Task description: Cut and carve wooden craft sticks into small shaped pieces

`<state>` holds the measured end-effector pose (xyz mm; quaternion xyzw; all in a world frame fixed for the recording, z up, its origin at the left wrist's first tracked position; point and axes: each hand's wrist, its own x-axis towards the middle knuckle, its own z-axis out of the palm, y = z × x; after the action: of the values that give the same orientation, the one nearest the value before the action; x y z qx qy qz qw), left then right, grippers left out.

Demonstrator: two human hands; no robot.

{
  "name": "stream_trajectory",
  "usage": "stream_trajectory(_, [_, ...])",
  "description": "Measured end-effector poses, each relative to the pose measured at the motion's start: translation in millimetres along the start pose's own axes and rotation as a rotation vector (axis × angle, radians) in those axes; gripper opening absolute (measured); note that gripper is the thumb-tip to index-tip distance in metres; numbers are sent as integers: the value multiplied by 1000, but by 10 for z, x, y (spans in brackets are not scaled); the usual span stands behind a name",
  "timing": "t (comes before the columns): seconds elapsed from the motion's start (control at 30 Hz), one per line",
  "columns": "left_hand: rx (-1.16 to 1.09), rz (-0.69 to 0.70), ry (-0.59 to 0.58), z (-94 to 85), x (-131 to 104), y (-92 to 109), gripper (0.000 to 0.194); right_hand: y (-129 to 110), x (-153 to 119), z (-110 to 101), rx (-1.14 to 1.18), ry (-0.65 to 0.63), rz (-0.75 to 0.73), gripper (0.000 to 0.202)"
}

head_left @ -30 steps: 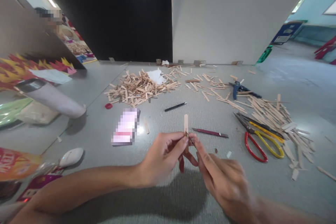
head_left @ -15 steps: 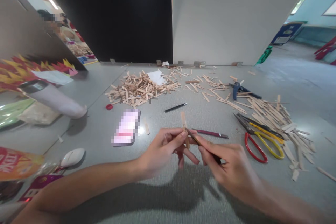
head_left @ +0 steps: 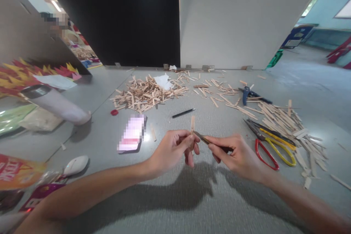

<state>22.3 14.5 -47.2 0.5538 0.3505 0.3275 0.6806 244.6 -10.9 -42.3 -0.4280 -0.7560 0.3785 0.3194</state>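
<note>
A narrow, flat wooden stick (head_left: 193,123) stands nearly upright in my left hand (head_left: 175,150), pinched between thumb and fingers. My right hand (head_left: 233,155) is closed around a slim dark knife (head_left: 203,138). The knife's tip meets the stick just above my left fingertips. Whether the blade bites into the wood is too small to tell. Beyond my hands lies a black pen-like tool (head_left: 183,113) on the grey floor. To the right are pliers (head_left: 274,146) with one red and one yellow handle.
A heap of wooden sticks (head_left: 146,95) lies ahead, with more sticks (head_left: 282,117) at right beside dark blue cutters (head_left: 246,95). A pixelated phone-like item (head_left: 132,133), a white mouse (head_left: 76,165) and a tumbler (head_left: 57,104) are at left. Upright panels (head_left: 233,18) close off the back.
My right hand has shifted slightly right and up with the knife, and the stick is now more upright. My left fingers have curled in. The maroon tool behind my right hand is now hidden.
</note>
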Motion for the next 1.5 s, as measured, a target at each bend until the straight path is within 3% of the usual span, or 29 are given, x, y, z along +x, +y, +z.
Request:
stream_trajectory(0.3, [-10,50,-64,-29,54,-3,46,51,15,-65,24,-5,0,45])
stream_trajectory(0.57, [163,106,64,-5,-1,45,40,-108,-96,-7,-232,203,-120,40])
stream_trajectory(1.03, [599,305,133,-31,-84,-38,41,-178,-153,57,-298,182,-184,38])
stream_trajectory(1.27, [516,296,132,1,-93,-57,41,-153,-210,79,-375,122,-138,42])
stream_trajectory(1.5, [190,186,52,22,-74,23,43,-147,-206,85,-331,126,-203,40])
